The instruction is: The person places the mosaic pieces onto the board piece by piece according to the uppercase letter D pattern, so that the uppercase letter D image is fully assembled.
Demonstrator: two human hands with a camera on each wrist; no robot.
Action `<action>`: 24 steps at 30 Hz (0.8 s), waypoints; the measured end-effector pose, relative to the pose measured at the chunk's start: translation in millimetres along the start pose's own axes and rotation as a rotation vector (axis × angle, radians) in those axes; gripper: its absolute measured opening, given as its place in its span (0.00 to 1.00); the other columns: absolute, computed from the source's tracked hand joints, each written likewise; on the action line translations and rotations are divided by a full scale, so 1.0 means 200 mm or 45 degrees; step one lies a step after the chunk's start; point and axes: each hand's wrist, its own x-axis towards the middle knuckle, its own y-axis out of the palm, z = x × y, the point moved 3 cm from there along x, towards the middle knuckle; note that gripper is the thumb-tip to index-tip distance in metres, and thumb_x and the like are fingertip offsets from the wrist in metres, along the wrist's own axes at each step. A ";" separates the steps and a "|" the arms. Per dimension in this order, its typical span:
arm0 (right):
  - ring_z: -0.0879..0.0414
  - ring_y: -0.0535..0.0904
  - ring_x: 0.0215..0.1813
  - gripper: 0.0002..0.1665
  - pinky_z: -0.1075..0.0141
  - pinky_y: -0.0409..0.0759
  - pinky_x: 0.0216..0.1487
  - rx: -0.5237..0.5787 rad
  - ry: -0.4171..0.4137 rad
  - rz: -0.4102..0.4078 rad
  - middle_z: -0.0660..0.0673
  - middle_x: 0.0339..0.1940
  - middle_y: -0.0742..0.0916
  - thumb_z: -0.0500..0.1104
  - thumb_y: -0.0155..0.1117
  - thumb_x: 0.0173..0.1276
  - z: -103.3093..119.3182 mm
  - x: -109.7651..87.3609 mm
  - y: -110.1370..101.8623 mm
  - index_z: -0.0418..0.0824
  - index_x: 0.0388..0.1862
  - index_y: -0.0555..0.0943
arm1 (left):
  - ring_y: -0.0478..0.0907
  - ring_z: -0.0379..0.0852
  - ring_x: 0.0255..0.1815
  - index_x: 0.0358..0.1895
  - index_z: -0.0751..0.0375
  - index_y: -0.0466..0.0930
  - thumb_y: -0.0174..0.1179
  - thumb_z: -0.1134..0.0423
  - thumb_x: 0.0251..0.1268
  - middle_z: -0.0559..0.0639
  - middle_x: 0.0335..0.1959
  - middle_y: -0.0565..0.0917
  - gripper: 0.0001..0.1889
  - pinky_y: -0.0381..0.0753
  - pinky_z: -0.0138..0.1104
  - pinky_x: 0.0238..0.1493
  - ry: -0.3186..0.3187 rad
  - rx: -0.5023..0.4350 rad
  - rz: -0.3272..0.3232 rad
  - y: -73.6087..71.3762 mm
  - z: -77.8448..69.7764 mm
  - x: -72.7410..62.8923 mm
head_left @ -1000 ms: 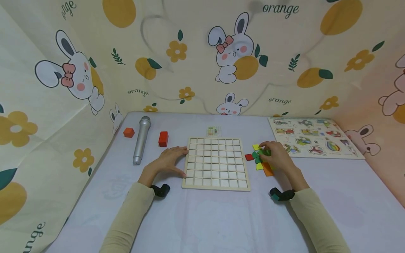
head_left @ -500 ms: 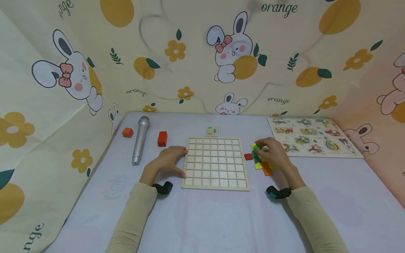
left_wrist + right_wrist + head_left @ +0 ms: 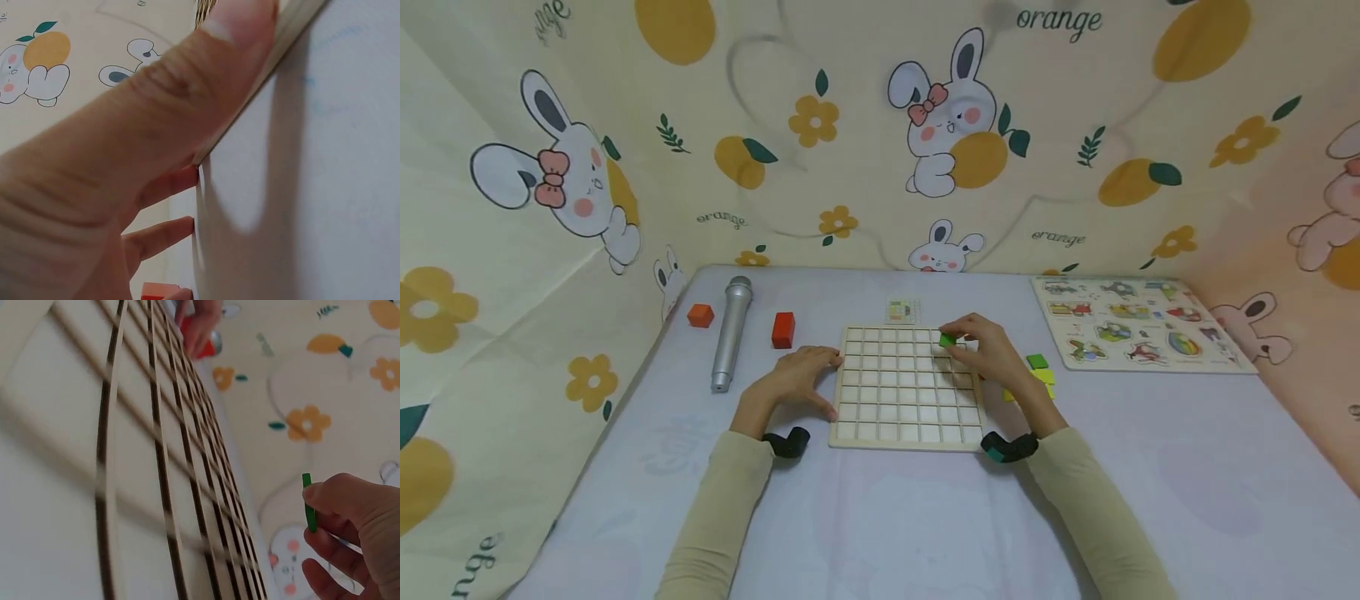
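A square wooden grid board with rows of white cells lies in the middle of the table. My right hand is above its far right part and pinches a small green tile. In the right wrist view that flat tile stands edge-on between thumb and fingertip, clear of the grid. With thumb and fingers spread, my left hand touches the board's left edge; the left thumb lies along it. Loose yellow tiles and a green one lie right of the board, partly hidden by the right hand.
Behind the board lies a small patterned card. On the left are a grey microphone, a red block and an orange-red cube. A picture puzzle board lies at the back right.
My right hand has left the tile pile and moved left over the board, carrying the green tile. The left hand stays at the board's left edge.
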 end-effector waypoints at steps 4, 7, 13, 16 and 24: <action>0.48 0.79 0.46 0.17 0.51 0.79 0.46 0.063 -0.068 0.046 0.41 0.43 0.81 0.33 0.65 0.60 0.04 0.07 0.11 0.32 0.50 0.80 | 0.55 0.54 0.70 0.62 0.55 0.68 0.77 0.46 0.32 0.53 0.69 0.64 0.46 0.55 0.56 0.67 0.001 0.007 -0.008 0.00 0.01 -0.01; 0.47 0.79 0.46 0.17 0.52 0.79 0.46 0.072 -0.104 0.060 0.41 0.43 0.82 0.33 0.65 0.60 0.07 0.11 0.18 0.32 0.49 0.80 | 0.55 0.54 0.70 0.63 0.54 0.68 0.77 0.45 0.32 0.53 0.69 0.64 0.47 0.54 0.56 0.67 -0.001 0.004 -0.006 0.00 0.02 -0.01; 0.48 0.80 0.47 0.17 0.53 0.79 0.48 0.117 -0.110 0.086 0.40 0.44 0.82 0.33 0.66 0.60 0.11 0.17 0.28 0.31 0.49 0.80 | 0.55 0.54 0.70 0.63 0.55 0.68 0.76 0.44 0.32 0.53 0.69 0.63 0.48 0.54 0.56 0.67 -0.003 0.002 -0.007 0.01 0.02 0.00; 0.49 0.80 0.47 0.17 0.56 0.79 0.48 0.119 -0.096 0.095 0.41 0.45 0.82 0.33 0.66 0.60 0.15 0.20 0.32 0.32 0.49 0.81 | 0.54 0.54 0.70 0.64 0.54 0.67 0.76 0.44 0.31 0.52 0.69 0.63 0.48 0.54 0.56 0.67 -0.013 -0.002 0.000 0.01 0.02 0.00; 0.51 0.80 0.46 0.13 0.59 0.79 0.48 0.108 -0.027 0.106 0.43 0.44 0.84 0.34 0.66 0.60 0.18 0.26 0.41 0.33 0.45 0.82 | 0.53 0.53 0.71 0.64 0.53 0.67 0.76 0.42 0.32 0.51 0.70 0.63 0.49 0.53 0.54 0.68 -0.018 -0.008 0.020 0.01 0.01 0.01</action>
